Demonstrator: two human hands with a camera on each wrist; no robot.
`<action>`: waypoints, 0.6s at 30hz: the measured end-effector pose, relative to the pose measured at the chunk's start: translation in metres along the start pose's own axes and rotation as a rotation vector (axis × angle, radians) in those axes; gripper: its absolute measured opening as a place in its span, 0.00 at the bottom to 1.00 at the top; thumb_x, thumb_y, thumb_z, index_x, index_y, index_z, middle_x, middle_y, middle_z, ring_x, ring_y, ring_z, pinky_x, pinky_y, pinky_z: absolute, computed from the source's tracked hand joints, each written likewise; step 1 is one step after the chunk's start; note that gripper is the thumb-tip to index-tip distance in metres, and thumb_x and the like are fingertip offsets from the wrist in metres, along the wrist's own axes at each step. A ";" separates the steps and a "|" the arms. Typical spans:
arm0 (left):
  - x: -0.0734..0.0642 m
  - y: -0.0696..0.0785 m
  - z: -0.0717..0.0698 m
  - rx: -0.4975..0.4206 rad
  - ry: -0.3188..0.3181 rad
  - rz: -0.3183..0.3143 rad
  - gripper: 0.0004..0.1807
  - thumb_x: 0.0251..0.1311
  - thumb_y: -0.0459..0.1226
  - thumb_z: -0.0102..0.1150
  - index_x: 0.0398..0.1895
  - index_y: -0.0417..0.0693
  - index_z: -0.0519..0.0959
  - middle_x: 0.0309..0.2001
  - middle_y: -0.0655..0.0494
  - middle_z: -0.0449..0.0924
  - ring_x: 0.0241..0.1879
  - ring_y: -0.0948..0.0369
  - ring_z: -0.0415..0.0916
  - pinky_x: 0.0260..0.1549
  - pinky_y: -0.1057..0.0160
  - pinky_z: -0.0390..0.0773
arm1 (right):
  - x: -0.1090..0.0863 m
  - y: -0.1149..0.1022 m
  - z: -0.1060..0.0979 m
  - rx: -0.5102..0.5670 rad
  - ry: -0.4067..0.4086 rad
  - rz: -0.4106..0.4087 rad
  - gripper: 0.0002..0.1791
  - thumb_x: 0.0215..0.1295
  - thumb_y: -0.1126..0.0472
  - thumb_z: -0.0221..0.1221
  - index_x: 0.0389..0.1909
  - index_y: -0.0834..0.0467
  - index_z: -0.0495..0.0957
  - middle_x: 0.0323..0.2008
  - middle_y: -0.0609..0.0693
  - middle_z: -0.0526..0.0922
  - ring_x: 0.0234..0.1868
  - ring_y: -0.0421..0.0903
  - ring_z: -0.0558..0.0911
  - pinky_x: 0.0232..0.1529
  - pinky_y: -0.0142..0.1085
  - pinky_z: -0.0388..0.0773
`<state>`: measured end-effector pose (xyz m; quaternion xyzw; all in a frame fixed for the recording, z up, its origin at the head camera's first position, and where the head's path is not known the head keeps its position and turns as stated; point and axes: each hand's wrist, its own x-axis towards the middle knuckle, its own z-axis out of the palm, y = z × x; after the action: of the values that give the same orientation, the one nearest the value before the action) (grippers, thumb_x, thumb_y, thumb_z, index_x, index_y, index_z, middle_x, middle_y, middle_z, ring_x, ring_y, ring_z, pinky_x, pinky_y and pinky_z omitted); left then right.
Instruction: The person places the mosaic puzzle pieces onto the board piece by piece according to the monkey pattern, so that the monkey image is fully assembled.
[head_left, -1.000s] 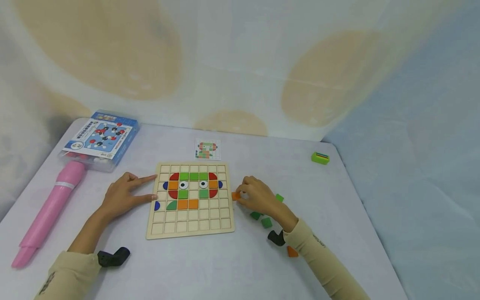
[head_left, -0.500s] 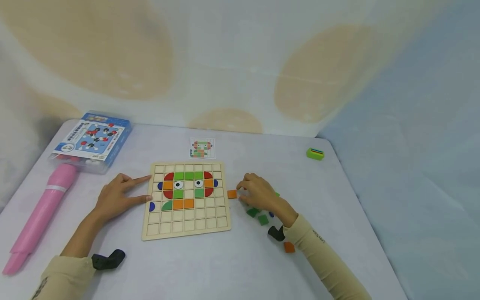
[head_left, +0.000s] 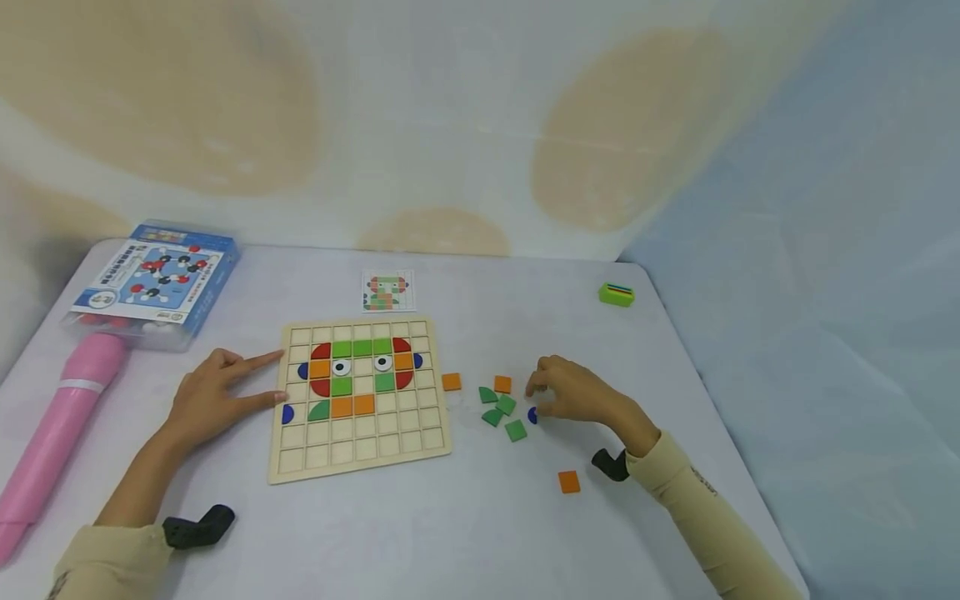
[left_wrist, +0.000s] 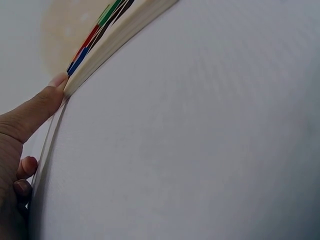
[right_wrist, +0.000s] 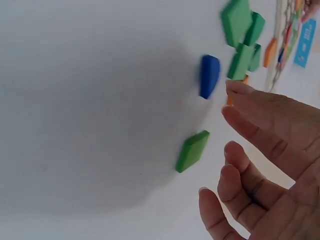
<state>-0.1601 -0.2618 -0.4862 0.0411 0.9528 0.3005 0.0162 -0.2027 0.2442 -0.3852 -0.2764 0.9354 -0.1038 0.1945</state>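
Observation:
My left hand (head_left: 210, 396) touches the left edge of the wooden grid board (head_left: 386, 450) with index finger and thumb spread apart; in the left wrist view the thumb (left_wrist: 42, 105) presses its corner. Coloured tiles lie in the board's upper cells, two of them with eyes. To the right, my right hand (head_left: 581, 393) hovers with loosely bent fingers and nothing between them. Near its thumb lies a blue half-round tile (right_wrist: 209, 76), with a green tile (right_wrist: 193, 151) close by. Several green tiles (head_left: 516, 431) and an orange square tile (head_left: 502, 384) lie between hand and board.
One orange square (head_left: 451, 382) lies just right of the board, another (head_left: 569, 482) nearer the front. A pattern card (head_left: 388, 291) lies behind the board. At left are a boxed molecule kit (head_left: 161, 279) and a pink tube-like object (head_left: 56, 433); a small green block (head_left: 617, 294) sits back right.
My right hand has let go of the orange square beside the board and moved right, uncovering the loose tiles. My left hand stays at the board's edge while the head view shifts.

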 end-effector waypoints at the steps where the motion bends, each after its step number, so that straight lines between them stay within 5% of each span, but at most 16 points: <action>1: 0.000 0.000 -0.001 0.000 0.001 0.000 0.41 0.54 0.60 0.67 0.69 0.55 0.71 0.46 0.44 0.66 0.43 0.52 0.61 0.36 0.53 0.56 | -0.003 0.001 0.003 -0.008 -0.001 -0.001 0.11 0.54 0.64 0.71 0.40 0.57 0.87 0.38 0.49 0.79 0.43 0.47 0.77 0.46 0.40 0.75; 10: 0.000 0.001 -0.002 -0.004 0.001 0.005 0.41 0.54 0.59 0.68 0.69 0.54 0.71 0.44 0.44 0.65 0.41 0.54 0.59 0.34 0.54 0.56 | -0.006 0.003 0.024 -0.124 0.105 -0.033 0.07 0.56 0.57 0.72 0.30 0.55 0.85 0.33 0.45 0.77 0.38 0.41 0.73 0.42 0.37 0.74; 18: 0.001 0.001 -0.001 0.003 -0.016 -0.003 0.41 0.55 0.60 0.67 0.70 0.54 0.71 0.45 0.43 0.66 0.41 0.51 0.61 0.34 0.54 0.58 | -0.009 -0.005 0.023 -0.122 0.170 0.058 0.11 0.60 0.55 0.69 0.26 0.58 0.86 0.27 0.46 0.74 0.29 0.40 0.69 0.31 0.32 0.68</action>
<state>-0.1609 -0.2611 -0.4846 0.0419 0.9532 0.2985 0.0242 -0.1836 0.2432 -0.4021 -0.2509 0.9606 -0.0643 0.1004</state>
